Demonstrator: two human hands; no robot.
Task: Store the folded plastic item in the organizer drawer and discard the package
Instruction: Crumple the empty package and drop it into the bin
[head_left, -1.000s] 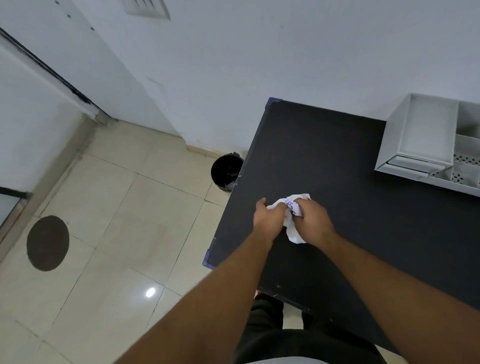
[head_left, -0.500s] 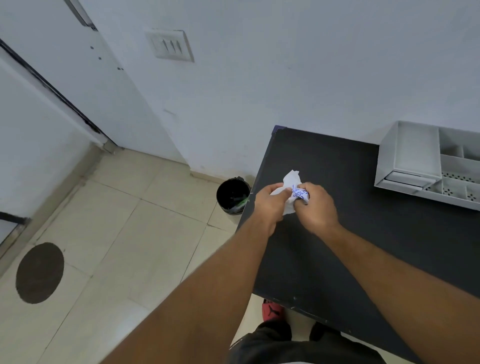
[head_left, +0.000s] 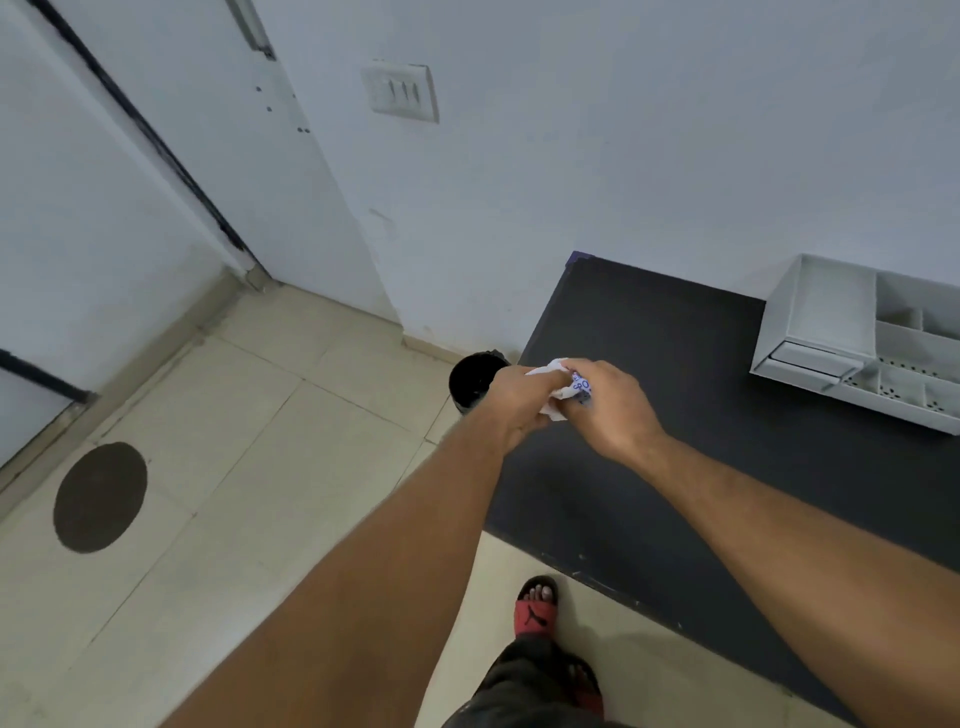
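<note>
Both the left hand (head_left: 511, 402) and right hand (head_left: 608, 410) are clutching the crumpled white package (head_left: 558, 387) between them. A black bin (head_left: 470, 382) is standing just left of the grip.

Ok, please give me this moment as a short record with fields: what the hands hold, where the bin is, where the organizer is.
left hand: shut on the package
right hand: shut on the package
package: crumpled, white with blue print, at the table's left edge
bin: black, on the floor beside the table, just left of the hands
organizer: white, on the table by the wall, right of the hands
</note>
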